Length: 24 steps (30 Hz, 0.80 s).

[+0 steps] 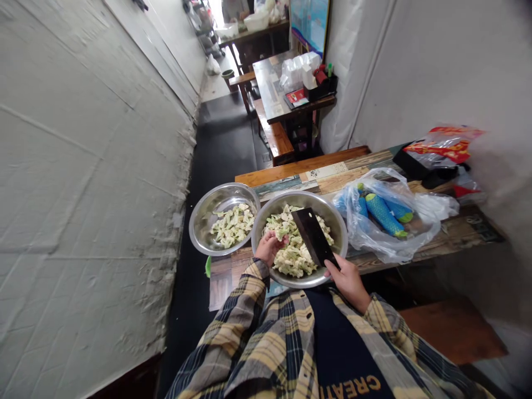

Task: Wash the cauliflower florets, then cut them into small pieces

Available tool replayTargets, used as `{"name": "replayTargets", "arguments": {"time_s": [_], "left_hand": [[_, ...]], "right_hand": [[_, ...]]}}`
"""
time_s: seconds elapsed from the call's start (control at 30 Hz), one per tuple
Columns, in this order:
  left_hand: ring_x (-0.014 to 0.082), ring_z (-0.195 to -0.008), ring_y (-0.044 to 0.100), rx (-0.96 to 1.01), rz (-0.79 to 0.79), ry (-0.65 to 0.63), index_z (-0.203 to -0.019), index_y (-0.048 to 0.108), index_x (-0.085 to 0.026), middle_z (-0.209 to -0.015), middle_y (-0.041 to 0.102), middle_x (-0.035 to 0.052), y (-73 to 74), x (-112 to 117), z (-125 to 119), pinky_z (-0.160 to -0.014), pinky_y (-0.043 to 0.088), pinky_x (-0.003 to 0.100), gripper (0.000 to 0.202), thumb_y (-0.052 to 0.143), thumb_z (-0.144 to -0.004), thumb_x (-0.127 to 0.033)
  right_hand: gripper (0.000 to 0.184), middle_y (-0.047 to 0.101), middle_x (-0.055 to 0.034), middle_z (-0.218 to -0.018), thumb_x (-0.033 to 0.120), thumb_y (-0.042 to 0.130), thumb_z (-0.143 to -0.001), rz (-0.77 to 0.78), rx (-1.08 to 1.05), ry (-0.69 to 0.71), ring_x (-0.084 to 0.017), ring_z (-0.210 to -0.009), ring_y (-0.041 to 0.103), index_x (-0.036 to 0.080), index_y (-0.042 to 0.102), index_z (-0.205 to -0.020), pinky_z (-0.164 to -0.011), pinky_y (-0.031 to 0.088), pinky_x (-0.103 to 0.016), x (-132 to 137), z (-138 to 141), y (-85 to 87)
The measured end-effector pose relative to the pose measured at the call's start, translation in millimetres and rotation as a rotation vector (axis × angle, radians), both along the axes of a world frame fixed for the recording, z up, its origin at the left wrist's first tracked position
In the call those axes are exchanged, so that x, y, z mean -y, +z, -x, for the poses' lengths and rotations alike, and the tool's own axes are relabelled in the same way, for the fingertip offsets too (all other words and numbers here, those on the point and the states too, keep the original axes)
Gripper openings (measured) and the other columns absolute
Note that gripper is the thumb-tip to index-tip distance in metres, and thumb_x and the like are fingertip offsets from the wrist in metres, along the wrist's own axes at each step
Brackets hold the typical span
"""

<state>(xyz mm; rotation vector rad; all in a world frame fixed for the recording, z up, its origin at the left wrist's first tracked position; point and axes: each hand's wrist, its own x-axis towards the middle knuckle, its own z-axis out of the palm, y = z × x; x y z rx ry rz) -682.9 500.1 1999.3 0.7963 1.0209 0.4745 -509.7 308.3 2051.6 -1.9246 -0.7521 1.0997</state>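
Over the right-hand steel bowl (pixel 341 244), my right hand (pixel 348 280) grips a dark cleaver (pixel 310 233) by its handle, the broad blade slanting up and to the left. My left hand (pixel 269 247) is at the bowl's left side, its fingers closed on a pale green-white cauliflower piece (pixel 281 233). Many cut cauliflower florets (pixel 293 261) fill this bowl beneath the blade. To the left, a second steel bowl (pixel 199 206) holds a smaller heap of florets (pixel 233 226).
A clear plastic bag (pixel 357 224) with green vegetables in blue foam nets (pixel 384 213) lies right of the bowls on the wood-patterned table (pixel 453 230). Behind it sits a red-and-clear packet (pixel 446 147). Further off are another table (pixel 270 83), benches (pixel 274 136) and a person (pixel 236 8).
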Motion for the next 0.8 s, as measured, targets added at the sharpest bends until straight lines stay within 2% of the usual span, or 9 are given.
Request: {"name": "replayTargets", "arguments": {"time_s": [0.17,0.3,0.43,0.57,0.67,0.8], "left_hand": [[0.0147,-0.071,0.063,0.167,0.146,0.026,-0.106,0.054,-0.018,-0.083,0.067,0.0046,22.3,6,-1,-0.065,0.047,0.026,0.047,0.068,-0.061,-0.019],[0.0151,-0.074,0.061,0.248,0.184,0.002,-0.101,0.056,-0.016,-0.089,0.066,0.0076,33.0,10,-6,-0.061,0.044,0.025,0.038,0.068,-0.067,-0.028],[0.0141,-0.070,0.059,0.136,0.133,0.030,-0.089,0.049,-0.018,-0.082,0.064,0.0054,33.9,14,-13,-0.057,0.040,0.023,0.034,0.070,-0.068,-0.035],[0.0188,-0.075,0.061,-0.002,0.065,0.003,-0.096,0.048,-0.021,-0.081,0.062,0.0058,34.6,18,-19,-0.060,0.042,0.028,0.033,0.062,-0.072,-0.039],[0.0190,-0.073,0.060,-0.042,0.066,-0.003,-0.093,0.049,-0.023,-0.079,0.061,0.0060,36.2,23,-23,-0.059,0.042,0.029,0.025,0.058,-0.075,-0.038],[0.0173,-0.068,0.058,-0.019,0.126,0.075,-0.078,0.049,-0.021,-0.076,0.061,0.0046,36.3,31,-29,-0.057,0.044,0.029,0.016,0.061,-0.075,-0.032]], "right_hand": [[0.044,0.065,-0.0036,-0.060,0.049,0.045,-0.088,-0.021,0.038,0.027,-0.020,-0.056,0.061,0.013,0.066,-0.101,-0.057,0.047,-0.029,-1,0,4.6],[0.048,0.068,-0.0050,-0.066,0.047,0.044,-0.090,-0.068,0.103,0.043,-0.020,-0.060,0.063,0.010,0.064,-0.112,-0.064,0.050,-0.030,-1,-1,10.0],[0.046,0.073,-0.0091,-0.082,0.044,0.044,-0.091,-0.127,0.184,0.084,-0.021,-0.066,0.067,0.011,0.064,-0.116,-0.071,0.053,-0.033,0,0,11.4],[0.041,0.071,-0.0131,-0.109,0.038,0.043,-0.093,-0.235,0.318,0.136,-0.025,-0.097,0.068,0.014,0.064,-0.119,-0.089,0.053,-0.037,1,-1,9.7],[0.038,0.065,-0.0089,-0.124,0.030,0.040,-0.095,-0.319,0.406,0.241,-0.022,-0.114,0.061,0.019,0.060,-0.126,-0.101,0.047,-0.038,1,-2,11.0],[0.042,0.061,-0.0062,-0.130,0.021,0.037,-0.094,-0.376,0.499,0.362,-0.020,-0.120,0.057,0.020,0.054,-0.133,-0.105,0.045,-0.037,-2,-3,15.3]]}}
